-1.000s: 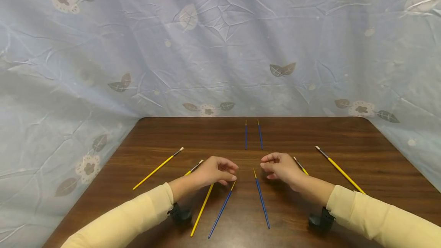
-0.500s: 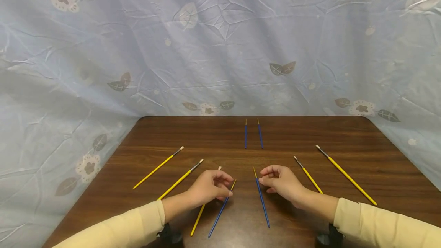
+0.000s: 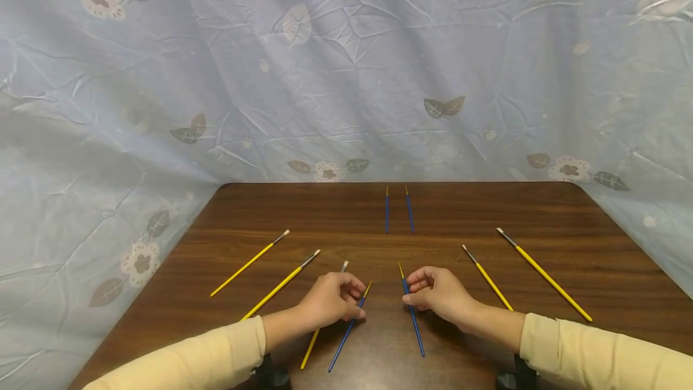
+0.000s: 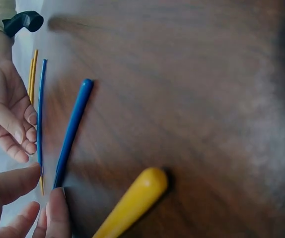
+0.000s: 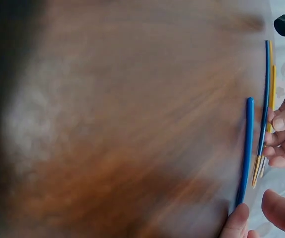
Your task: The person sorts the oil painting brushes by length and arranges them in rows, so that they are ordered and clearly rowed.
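My left hand (image 3: 331,301) hovers over the left blue paintbrush (image 3: 346,339) in the head view. The left wrist view shows its thumb apart from the fingers, with a fingertip by that brush's blue handle (image 4: 74,130). Beneath the same hand, a yellow paintbrush (image 3: 310,351) is partly hidden. My right hand (image 3: 441,294) is at the right blue paintbrush (image 3: 415,327). In the right wrist view, a fingertip appears to touch this handle (image 5: 247,144) while the thumb stays off it. Both blue brushes lie on the table, and neither is pinched.
Two blue paintbrushes (image 3: 387,212) lie side by side near the table's (image 3: 303,206) far edge. Yellow paintbrushes lie to the left (image 3: 246,266) and right (image 3: 547,275), more of them close to each forearm. A floral cloth (image 3: 346,77) hangs behind.
Both hands have come down and nearer the front edge, onto the two near blue brushes. The left thumb has dropped beside the left brush. The brushes lie where they were.
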A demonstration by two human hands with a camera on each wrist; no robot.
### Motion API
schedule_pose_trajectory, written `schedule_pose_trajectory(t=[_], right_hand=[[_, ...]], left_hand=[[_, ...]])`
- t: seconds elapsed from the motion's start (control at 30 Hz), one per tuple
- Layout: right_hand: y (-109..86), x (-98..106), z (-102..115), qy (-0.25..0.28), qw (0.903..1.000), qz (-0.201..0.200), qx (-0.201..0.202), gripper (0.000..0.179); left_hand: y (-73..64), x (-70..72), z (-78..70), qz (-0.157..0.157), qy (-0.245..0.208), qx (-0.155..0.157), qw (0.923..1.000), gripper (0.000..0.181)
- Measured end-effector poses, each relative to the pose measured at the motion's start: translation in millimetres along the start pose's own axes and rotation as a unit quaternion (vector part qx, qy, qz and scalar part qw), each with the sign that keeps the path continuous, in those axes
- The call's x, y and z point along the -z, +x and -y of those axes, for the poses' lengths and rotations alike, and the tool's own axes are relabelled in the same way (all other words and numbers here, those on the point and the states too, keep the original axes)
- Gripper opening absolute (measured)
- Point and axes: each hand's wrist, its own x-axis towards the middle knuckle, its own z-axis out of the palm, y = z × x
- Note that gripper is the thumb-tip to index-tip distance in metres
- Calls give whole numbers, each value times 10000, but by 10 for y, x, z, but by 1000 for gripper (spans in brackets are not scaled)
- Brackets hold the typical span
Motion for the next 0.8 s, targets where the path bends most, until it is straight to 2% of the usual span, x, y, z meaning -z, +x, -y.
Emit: schedule_pose_trajectory(t=[0.33,0.57,0.8], right_hand=[[38,-16,-45,-139,9999,-1,76,40],[69,-61,-34,-645,9973,-307,146,45],[67,-72,-31,-1043,9935,-429,179,45]], left_hand=[[15,-62,-11,-301,250,156,9991,35],[42,-85,8,-461,552,72,9974,34],[68,-93,19,-531,555,-2,9970,32]])
